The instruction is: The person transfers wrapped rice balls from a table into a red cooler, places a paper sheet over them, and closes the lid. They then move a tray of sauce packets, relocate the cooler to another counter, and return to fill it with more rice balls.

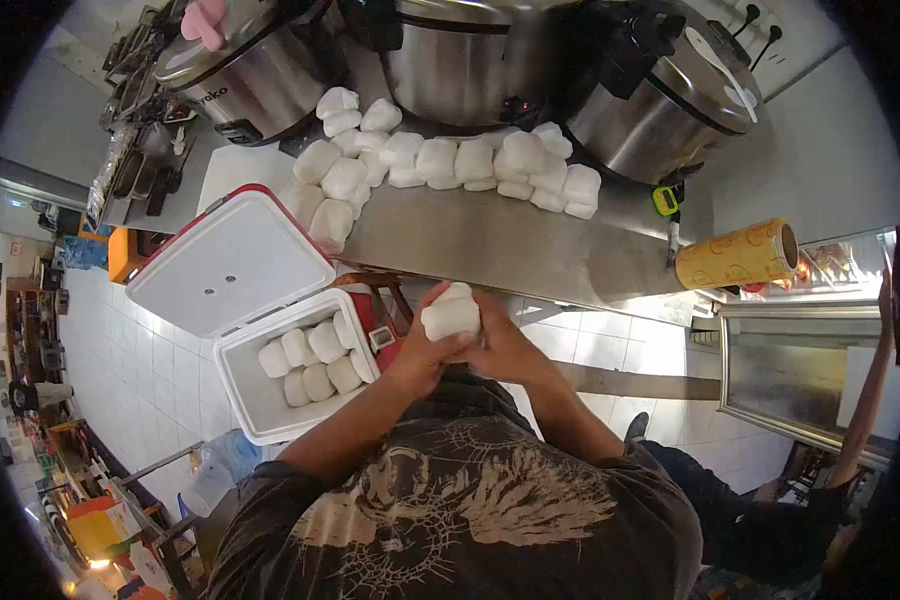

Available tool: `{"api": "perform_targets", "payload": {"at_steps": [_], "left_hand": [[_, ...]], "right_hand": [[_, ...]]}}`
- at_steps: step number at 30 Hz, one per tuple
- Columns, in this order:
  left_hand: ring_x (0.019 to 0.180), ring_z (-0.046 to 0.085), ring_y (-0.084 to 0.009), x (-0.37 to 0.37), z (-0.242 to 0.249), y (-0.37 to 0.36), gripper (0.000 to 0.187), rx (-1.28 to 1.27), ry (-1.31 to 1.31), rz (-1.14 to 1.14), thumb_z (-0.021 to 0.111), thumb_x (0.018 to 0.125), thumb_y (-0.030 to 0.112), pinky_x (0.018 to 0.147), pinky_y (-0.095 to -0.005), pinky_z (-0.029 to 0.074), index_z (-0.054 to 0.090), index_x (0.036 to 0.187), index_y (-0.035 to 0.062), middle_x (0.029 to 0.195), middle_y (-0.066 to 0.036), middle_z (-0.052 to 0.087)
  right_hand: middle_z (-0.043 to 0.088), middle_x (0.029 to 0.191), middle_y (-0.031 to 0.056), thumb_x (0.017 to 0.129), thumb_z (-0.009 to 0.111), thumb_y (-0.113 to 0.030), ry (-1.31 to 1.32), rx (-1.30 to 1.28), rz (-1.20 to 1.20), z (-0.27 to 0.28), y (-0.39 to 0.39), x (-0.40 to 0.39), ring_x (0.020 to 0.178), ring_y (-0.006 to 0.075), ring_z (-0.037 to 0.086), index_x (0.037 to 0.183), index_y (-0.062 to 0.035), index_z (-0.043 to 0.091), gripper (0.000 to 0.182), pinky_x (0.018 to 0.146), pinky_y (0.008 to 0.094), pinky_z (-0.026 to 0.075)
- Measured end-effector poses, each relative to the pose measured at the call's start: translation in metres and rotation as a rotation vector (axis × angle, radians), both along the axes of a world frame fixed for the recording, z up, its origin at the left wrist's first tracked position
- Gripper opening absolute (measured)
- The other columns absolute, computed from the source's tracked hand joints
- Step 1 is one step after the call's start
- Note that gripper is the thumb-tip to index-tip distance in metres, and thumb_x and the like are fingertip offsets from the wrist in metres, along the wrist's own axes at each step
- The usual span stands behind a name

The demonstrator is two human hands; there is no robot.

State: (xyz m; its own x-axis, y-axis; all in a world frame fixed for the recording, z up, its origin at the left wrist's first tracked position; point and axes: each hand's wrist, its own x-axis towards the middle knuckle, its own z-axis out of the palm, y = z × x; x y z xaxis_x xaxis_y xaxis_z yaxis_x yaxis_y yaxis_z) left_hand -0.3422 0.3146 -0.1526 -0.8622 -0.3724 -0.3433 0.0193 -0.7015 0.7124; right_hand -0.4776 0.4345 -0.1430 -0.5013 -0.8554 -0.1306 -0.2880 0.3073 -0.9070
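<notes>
In front of my chest I hold a white rice pack (451,313), rounded and apparently wrapped in thin film. My left hand (422,352) is closed around its left and lower side. My right hand (498,340) closes on it from the right, fingertips partly hidden behind. To the left stands a red-and-white cooler box (226,385), its lid (232,262) raised. Several similar rice packs (325,343) lie inside in rows. More rice packs (436,160) are lined up and stacked along the steel counter (470,245).
Large steel rice cookers (450,70) stand at the counter's back. On the right are a yellow roll of cling film (738,255), a small green timer (665,201) and a glass-topped cabinet (810,360). Another person's arm (867,390) and leg show at far right.
</notes>
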Motion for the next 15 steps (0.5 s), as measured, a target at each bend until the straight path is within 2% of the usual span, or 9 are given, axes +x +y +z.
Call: {"api": "perform_targets", "payload": {"at_steps": [1,3,4,5,6,7,9,12,15], "left_hand": [[0.123,0.055,-0.0270,0.007,0.009,-0.005,0.073,-0.030,-0.055,-0.029,0.070,0.088,0.002,0.103,-0.0417,0.049,0.036,0.150,0.0183,0.136,-0.011,0.053],[0.124,0.055,-0.0281,0.024,0.008,-0.015,0.072,0.067,-0.021,-0.035,0.068,0.087,0.001,0.104,-0.0423,0.049,0.037,0.150,0.0179,0.137,-0.012,0.052],[0.124,0.055,-0.0287,0.035,0.008,-0.018,0.072,0.119,-0.006,-0.031,0.067,0.086,0.000,0.104,-0.0426,0.049,0.037,0.149,0.0177,0.137,-0.012,0.052],[0.125,0.055,-0.0305,0.045,0.017,-0.022,0.074,0.149,0.006,-0.027,0.069,0.081,0.005,0.104,-0.0432,0.050,0.039,0.148,0.0146,0.138,-0.013,0.052],[0.125,0.055,-0.0311,0.057,0.018,-0.026,0.076,0.144,0.013,-0.020,0.071,0.079,0.009,0.104,-0.0436,0.050,0.039,0.148,0.0137,0.138,-0.013,0.052],[0.126,0.055,-0.0317,0.071,0.020,-0.030,0.077,0.137,0.022,-0.011,0.072,0.078,0.014,0.104,-0.0441,0.050,0.039,0.148,0.0128,0.138,-0.013,0.052],[0.127,0.055,-0.0333,0.099,0.024,-0.038,0.085,0.083,-0.018,0.040,0.075,0.072,0.025,0.102,-0.0461,0.051,0.039,0.148,0.0106,0.137,-0.014,0.053],[0.124,0.057,-0.0331,0.161,0.027,-0.056,0.085,0.041,-0.103,0.201,0.075,0.069,0.025,0.100,-0.0468,0.052,0.040,0.146,0.0125,0.133,-0.015,0.055],[0.121,0.058,-0.0318,0.224,0.022,-0.077,0.078,-0.019,-0.084,0.437,0.075,0.073,0.026,0.099,-0.0463,0.053,0.042,0.143,0.0138,0.132,-0.013,0.056]], "right_hand": [[0.056,0.136,0.0125,0.077,0.085,-0.033,0.308,0.022,0.090,-0.001,0.002,-0.012,0.128,0.0241,0.051,0.142,-0.0050,0.048,0.080,0.109,0.0400,0.039],[0.056,0.135,0.0096,0.077,0.085,-0.038,0.291,0.085,0.017,-0.013,0.000,-0.069,0.127,0.0231,0.052,0.144,-0.0088,0.046,0.083,0.108,0.0379,0.039],[0.057,0.133,0.0091,0.077,0.085,-0.042,-0.037,0.131,-0.132,-0.023,-0.004,-0.112,0.124,0.0227,0.053,0.142,-0.0099,0.048,0.081,0.107,0.0378,0.041],[0.059,0.129,0.0077,0.077,0.084,-0.047,-0.294,0.102,-0.594,-0.002,-0.006,-0.131,0.118,0.0212,0.056,0.139,-0.0101,0.051,0.079,0.101,0.0373,0.044],[0.059,0.127,0.0099,0.080,0.081,-0.051,0.080,0.024,-0.737,-0.067,-0.002,-0.198,0.116,0.0210,0.055,0.137,-0.0088,0.051,0.076,0.097,0.0369,0.045],[0.058,0.132,0.0201,0.077,0.083,-0.051,0.118,-0.011,-0.865,-0.076,0.000,-0.237,0.122,0.0301,0.055,0.132,0.0060,0.051,0.085,0.101,0.0436,0.046],[0.060,0.129,0.0184,0.077,0.084,-0.052,-0.121,-0.005,-0.875,-0.115,0.002,-0.299,0.116,0.0291,0.058,0.132,0.0051,0.052,0.085,0.097,0.0431,0.048],[0.066,0.118,0.0124,0.083,0.081,-0.048,-0.515,0.011,-0.655,-0.145,-0.005,-0.349,0.103,0.0241,0.063,0.126,-0.0013,0.061,0.067,0.089,0.0405,0.051],[0.069,0.115,0.0105,0.081,0.083,-0.046,-0.676,0.071,-0.616,-0.143,-0.009,-0.352,0.097,0.0240,0.066,0.125,-0.0032,0.064,0.064,0.084,0.0403,0.053]]}}
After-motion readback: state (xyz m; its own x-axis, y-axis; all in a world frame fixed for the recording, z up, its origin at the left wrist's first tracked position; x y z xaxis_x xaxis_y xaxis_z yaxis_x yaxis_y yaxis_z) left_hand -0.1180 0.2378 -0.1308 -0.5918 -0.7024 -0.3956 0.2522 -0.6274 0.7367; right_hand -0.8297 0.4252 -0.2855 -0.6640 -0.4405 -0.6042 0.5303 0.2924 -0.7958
